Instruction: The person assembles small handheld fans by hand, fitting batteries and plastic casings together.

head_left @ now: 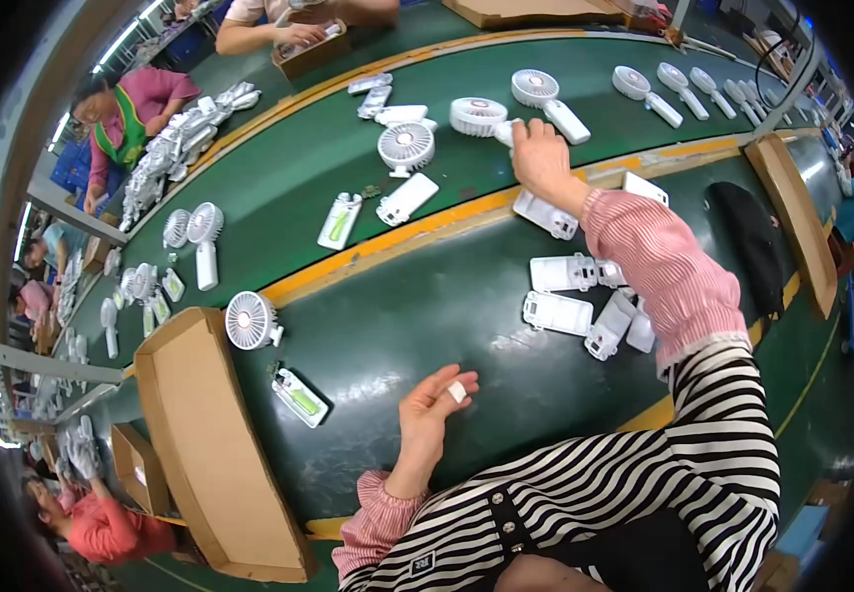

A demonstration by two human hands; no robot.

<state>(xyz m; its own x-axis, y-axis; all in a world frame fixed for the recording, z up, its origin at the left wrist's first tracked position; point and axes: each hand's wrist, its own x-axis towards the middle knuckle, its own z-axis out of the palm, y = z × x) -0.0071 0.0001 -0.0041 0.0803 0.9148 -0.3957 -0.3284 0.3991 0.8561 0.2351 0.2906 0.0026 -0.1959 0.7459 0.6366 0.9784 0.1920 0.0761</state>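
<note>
My right hand reaches across to the belt, its fingers closed around the handle of a white handheld fan. Beside that hand lies another white fan with its handle pointing right. Over the near worktop my left hand is half turned up, fingers loosely stretched. A small white patch shows at its thumb tip; whether it is stuck on or loose I cannot tell. Under my right forearm are several white plastic handle shells. Left of my left hand lie a fan head and an opened handle with a green battery.
A long cardboard tray borders the worktop at left, another at right, beside a black cloth item. Fans and opened handles line the green belt. Co-workers sit across and at left, one in a green apron.
</note>
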